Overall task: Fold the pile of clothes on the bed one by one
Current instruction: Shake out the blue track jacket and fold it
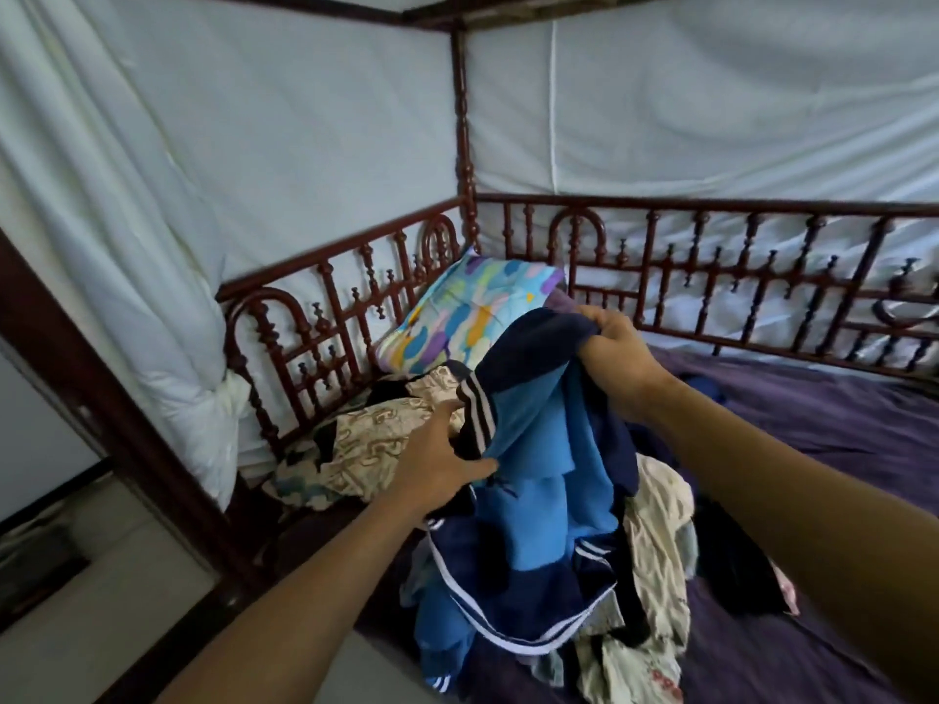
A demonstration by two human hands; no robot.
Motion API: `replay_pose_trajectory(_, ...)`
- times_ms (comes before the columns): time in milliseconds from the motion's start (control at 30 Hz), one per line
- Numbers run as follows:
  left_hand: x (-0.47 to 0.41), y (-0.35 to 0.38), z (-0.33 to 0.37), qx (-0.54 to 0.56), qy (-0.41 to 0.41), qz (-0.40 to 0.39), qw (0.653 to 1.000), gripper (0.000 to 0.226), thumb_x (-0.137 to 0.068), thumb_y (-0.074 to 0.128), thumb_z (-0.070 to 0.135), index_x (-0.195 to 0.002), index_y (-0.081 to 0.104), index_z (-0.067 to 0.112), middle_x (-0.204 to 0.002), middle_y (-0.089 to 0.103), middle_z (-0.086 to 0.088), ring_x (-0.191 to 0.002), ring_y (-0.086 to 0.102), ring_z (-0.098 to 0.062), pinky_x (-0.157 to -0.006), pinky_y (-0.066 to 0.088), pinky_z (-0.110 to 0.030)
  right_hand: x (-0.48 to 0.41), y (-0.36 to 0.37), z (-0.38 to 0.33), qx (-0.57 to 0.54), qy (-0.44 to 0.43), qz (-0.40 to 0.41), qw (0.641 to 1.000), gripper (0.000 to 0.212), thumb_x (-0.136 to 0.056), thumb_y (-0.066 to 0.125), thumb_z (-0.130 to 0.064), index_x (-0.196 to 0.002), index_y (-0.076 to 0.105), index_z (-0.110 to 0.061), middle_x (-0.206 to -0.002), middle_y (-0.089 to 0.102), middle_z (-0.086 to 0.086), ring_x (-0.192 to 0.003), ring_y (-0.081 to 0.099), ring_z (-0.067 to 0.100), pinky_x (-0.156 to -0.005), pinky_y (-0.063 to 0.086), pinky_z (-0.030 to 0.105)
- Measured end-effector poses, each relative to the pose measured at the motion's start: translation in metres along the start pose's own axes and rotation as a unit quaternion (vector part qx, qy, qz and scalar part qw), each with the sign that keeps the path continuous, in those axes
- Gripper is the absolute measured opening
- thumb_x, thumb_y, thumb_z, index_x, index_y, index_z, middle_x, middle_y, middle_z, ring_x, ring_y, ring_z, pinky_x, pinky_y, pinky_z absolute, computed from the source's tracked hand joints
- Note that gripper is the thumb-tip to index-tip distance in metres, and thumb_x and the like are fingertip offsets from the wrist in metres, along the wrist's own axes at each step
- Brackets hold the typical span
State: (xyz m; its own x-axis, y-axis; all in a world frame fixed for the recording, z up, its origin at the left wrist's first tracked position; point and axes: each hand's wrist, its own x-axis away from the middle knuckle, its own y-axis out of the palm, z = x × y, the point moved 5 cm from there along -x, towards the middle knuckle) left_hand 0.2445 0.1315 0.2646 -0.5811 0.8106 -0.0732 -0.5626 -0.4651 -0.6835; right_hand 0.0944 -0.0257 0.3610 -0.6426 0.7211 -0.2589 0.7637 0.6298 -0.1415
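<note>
Above the bed's (813, 439) pile (658, 505), left hand (437, 462) and right hand (617, 353) clench 1 blue garment (538, 449).

White drapes (254, 144), carved railing (711, 276), possibly tiled floor (127, 576)

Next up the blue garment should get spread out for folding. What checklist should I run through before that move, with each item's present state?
1. Right hand grips the top of the blue garment: ok.
2. Left hand holds its white-striped edge: ok.
3. Garment lifted free of the pile: not ok, its lower part lies bunched on the pile.
4. Bare purple sheet to lay it on: ok, there is room to the right of the pile.
5. Garment turned right side out: cannot tell.
</note>
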Motion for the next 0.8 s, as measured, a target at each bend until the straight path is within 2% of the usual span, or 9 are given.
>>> replay_pose_trajectory(100, 0.005, 0.037, -0.007, -0.034, -0.045, -0.044, 0.997, 0.017, -0.066, 0.075, 0.024, -0.074, 0.061, 0.028, -0.063, 0.061, 0.014, -0.063, 0.059, 0.001, -0.060, 0.043, -0.026, 0.015, -0.052, -0.012, -0.027, 0.029, 0.076, 0.996, 0.035, -0.091, 0.035, 0.009, -0.080, 0.062, -0.010, -0.070, 0.065, 0.007, -0.067, 0.061, 0.023, -0.067, 0.049, 0.036)
replay_pose_trajectory(167, 0.012, 0.070, -0.009, -0.020, -0.043, -0.115, 0.992, 0.024, -0.072, 0.067, 0.014, -0.054, 0.052, 0.021, -0.050, 0.054, 0.010, -0.049, 0.051, 0.003, -0.053, 0.039, -0.026, 0.024, -0.080, -0.020, -0.036, 0.035, 0.098, 0.994, 0.034, -0.091, 0.033, 0.009, -0.086, 0.062, -0.007, -0.073, 0.062, 0.012, -0.070, 0.060, 0.026, -0.068, 0.049, 0.038)
replay_pose_trajectory(267, 0.009, 0.101, -0.004, 0.018, -0.058, -0.170, 0.984, 0.015, -0.082, 0.056, 0.010, -0.068, 0.059, 0.011, -0.063, 0.054, -0.005, -0.062, 0.052, -0.013, -0.058, 0.034, -0.029, 0.037, -0.110, -0.030, -0.009, 0.030, 0.094, 0.995, 0.036, -0.086, 0.034, 0.014, -0.079, 0.059, -0.010, -0.070, 0.060, 0.012, -0.069, 0.058, 0.025, -0.067, 0.048, 0.034)
replay_pose_trajectory(367, -0.022, 0.093, 0.016, 0.201, -0.168, -0.118, 0.958, 0.016, -0.093, 0.052, 0.009, -0.089, 0.067, 0.002, -0.057, 0.056, -0.009, -0.047, 0.055, -0.017, -0.046, 0.039, -0.023, 0.050, -0.146, -0.034, 0.056, 0.054, 0.065, 0.995, 0.042, -0.078, 0.037, 0.024, -0.082, 0.059, -0.012, -0.075, 0.061, 0.009, -0.072, 0.059, 0.021, -0.061, 0.052, 0.025)
replay_pose_trajectory(433, -0.055, 0.070, 0.042, 0.248, -0.177, -0.079, 0.949, 0.014, -0.094, 0.050, 0.007, -0.085, 0.062, 0.006, -0.059, 0.057, -0.012, -0.042, 0.056, -0.013, -0.040, 0.041, -0.021, 0.060, -0.173, -0.029, 0.118, 0.102, 0.030, 0.987, 0.045, -0.072, 0.048, 0.028, -0.089, 0.061, -0.013, -0.084, 0.064, 0.008, -0.077, 0.062, 0.018, -0.062, 0.053, 0.020)
replay_pose_trajectory(533, -0.095, 0.028, 0.099, 0.269, -0.109, -0.071, 0.954, 0.019, -0.087, 0.054, 0.024, -0.078, 0.068, 0.016, -0.080, 0.069, -0.009, -0.068, 0.064, -0.022, -0.059, 0.047, -0.028, 0.082, -0.192, -0.005, 0.179, 0.202, -0.021, 0.963, 0.042, -0.069, 0.067, 0.018, -0.100, 0.066, -0.010, -0.099, 0.070, 0.007, -0.088, 0.068, 0.017, -0.075, 0.056, 0.028)
replay_pose_trajectory(633, -0.111, -0.001, 0.161, 0.263, -0.037, -0.163, 0.950, 0.023, -0.078, 0.052, 0.028, -0.076, 0.072, 0.017, -0.086, 0.070, -0.015, -0.078, 0.064, -0.031, -0.075, 0.052, -0.039, 0.097, -0.174, 0.023, 0.158, 0.254, -0.044, 0.953, 0.041, -0.064, 0.080, 0.003, -0.100, 0.073, -0.016, -0.104, 0.073, 0.001, -0.097, 0.068, 0.018, -0.084, 0.056, 0.031)
replay_pose_trajectory(700, -0.110, -0.019, 0.195, 0.239, 0.016, -0.230, 0.943, 0.016, -0.065, 0.055, 0.024, -0.070, 0.068, 0.016, -0.078, 0.063, -0.017, -0.068, 0.060, -0.030, -0.069, 0.050, -0.038, 0.098, -0.150, 0.030, 0.136, 0.261, -0.068, 0.953, 0.042, -0.056, 0.088, -0.016, -0.096, 0.076, -0.018, -0.103, 0.074, 0.001, -0.097, 0.070, 0.019, -0.084, 0.057, 0.031)
replay_pose_trajectory(800, -0.115, -0.054, 0.223, 0.166, 0.143, -0.288, 0.932, 0.027, -0.059, 0.062, 0.020, -0.084, 0.063, 0.008, -0.075, 0.059, -0.014, -0.064, 0.057, -0.024, -0.061, 0.048, -0.029, 0.089, -0.128, 0.020, 0.116, 0.222, -0.044, 0.967, 0.061, -0.053, 0.092, -0.035, -0.106, 0.072, -0.015, -0.110, 0.072, 0.006, -0.103, 0.067, 0.022, -0.093, 0.053, 0.035)
